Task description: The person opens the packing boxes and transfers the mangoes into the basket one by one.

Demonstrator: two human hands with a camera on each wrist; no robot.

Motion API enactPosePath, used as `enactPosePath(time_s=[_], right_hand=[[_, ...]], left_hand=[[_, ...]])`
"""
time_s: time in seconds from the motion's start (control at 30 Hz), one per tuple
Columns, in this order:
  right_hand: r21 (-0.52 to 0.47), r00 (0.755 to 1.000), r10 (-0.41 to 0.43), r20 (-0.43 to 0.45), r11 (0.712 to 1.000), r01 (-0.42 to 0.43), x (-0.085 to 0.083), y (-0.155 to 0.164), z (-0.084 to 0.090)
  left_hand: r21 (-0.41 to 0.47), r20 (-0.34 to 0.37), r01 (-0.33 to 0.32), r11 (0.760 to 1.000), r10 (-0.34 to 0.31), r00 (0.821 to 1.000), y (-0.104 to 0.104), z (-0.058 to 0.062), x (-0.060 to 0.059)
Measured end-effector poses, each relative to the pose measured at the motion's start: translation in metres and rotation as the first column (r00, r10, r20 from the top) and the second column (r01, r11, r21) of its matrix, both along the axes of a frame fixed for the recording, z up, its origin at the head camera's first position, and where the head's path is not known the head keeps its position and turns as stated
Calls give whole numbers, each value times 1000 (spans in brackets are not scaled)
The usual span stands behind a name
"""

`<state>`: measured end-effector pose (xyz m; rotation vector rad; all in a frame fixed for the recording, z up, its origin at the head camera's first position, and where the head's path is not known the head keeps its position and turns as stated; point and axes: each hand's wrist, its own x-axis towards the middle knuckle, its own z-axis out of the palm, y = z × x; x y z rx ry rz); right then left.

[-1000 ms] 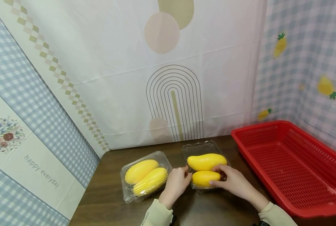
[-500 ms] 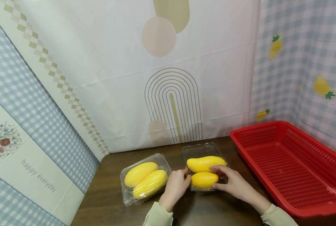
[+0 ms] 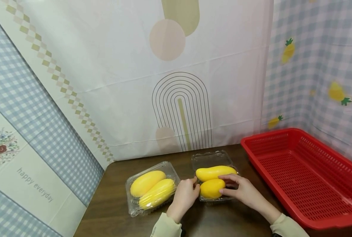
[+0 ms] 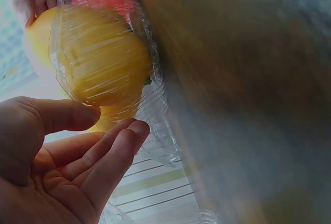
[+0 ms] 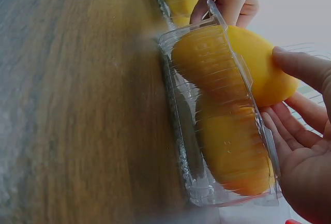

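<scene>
An open clear plastic clamshell box (image 3: 202,197) holds two yellow mangoes side by side. My right hand (image 3: 242,191) grips the right end of the front mango (image 3: 210,189), thumb on its near side and fingers on its far side. In the right wrist view, that mango (image 5: 261,74) is tilted, one end standing above the box rim. The rear mango (image 3: 214,171) lies along the back of the box. My left hand (image 3: 186,194) pinches the box's left edge; in the left wrist view its thumb (image 4: 77,116) touches the plastic rim.
To the left sits another clear clamshell box (image 3: 131,205), closed over two mangoes (image 3: 147,181). A large red plastic basket (image 3: 300,184) stands at the right. Behind the wooden table (image 3: 105,204) hangs a patterned cloth (image 3: 128,115).
The front mango has turned and tilted, its right end now raised. My right thumb and fingers have shifted left with it. My left hand stays at the box edge.
</scene>
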<state>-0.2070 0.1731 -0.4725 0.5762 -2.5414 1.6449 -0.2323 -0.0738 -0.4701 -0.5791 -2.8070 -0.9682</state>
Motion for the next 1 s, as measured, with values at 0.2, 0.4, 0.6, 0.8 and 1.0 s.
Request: enactPosePath(time_s=[0.2, 0.4, 0.6, 0.8, 1.0], right_hand=[[-92, 995, 55, 82, 995, -47, -1, -5, 1], [-169, 981, 125, 146, 981, -100, -2, -11, 0], [-82, 983, 155, 95, 986, -148, -6, -14, -2], [74, 988, 152, -4, 986, -152, -6, -19, -2], [150, 993, 110, -42, 983, -102, -5, -21, -2]], left_hand=[[3, 15, -2, 1000, 2, 1000, -1, 1, 0], [12, 16, -8, 1000, 8, 1000, 0, 2, 2], [20, 19, -20, 1000, 20, 1000, 2, 2, 2], [38, 31, -21, 999, 20, 999, 2, 2, 1], [59, 38, -23, 998, 21, 999, 1, 0, 0]])
